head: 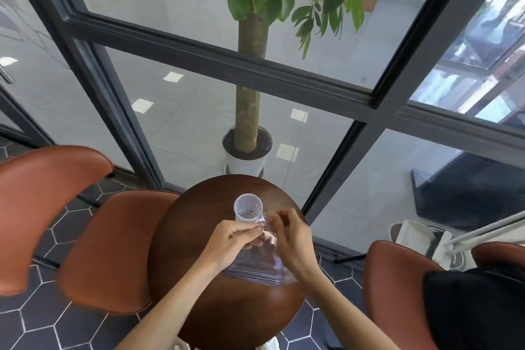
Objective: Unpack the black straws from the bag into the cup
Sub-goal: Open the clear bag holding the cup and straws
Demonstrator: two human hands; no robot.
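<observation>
Straws, dark and blurred inside a clear plastic bag [257, 261], lie at the middle of the round wooden tabletop [199, 278], the bag's far end lifted toward a translucent cup [248, 207] standing near the tabletop's far edge. The left hand [231, 241] pinches the bag's top with its fingers [252, 231] closed on the plastic, while the right hand [291, 236] curls just beside that end, its grip too blurred to tell. Brown chairs [113, 247] flank the tabletop, and a potted tree [247, 148] stands behind the glass beyond.
</observation>
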